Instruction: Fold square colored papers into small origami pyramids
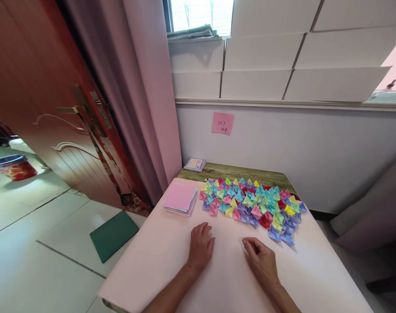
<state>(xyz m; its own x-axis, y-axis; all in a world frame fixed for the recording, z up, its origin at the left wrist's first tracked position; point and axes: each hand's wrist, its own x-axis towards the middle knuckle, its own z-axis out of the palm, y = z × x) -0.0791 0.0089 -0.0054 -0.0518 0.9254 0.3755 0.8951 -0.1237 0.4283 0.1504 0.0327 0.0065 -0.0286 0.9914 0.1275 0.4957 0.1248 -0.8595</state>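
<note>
My left hand (201,247) rests on the pale pink table cover (227,278), empty, its fingers slightly bent and the thumb apart. It lies just below a stack of square coloured paper (179,198), with a pink sheet on top. My right hand (262,261) is farther right, with fingers curled in and thumb against the forefinger; nothing shows between them. Beyond both hands spreads a dense group of small folded paper pieces (246,201) in blue, green, yellow, pink, red and purple, standing in pointed shapes. Neither hand touches them.
A small pack with a printed cover (195,164) sits at the table's far left corner. A pink note (222,123) is stuck on the wall. To the left are a curtain (149,87), a wooden door (38,87) and a green mat (114,236) on the floor.
</note>
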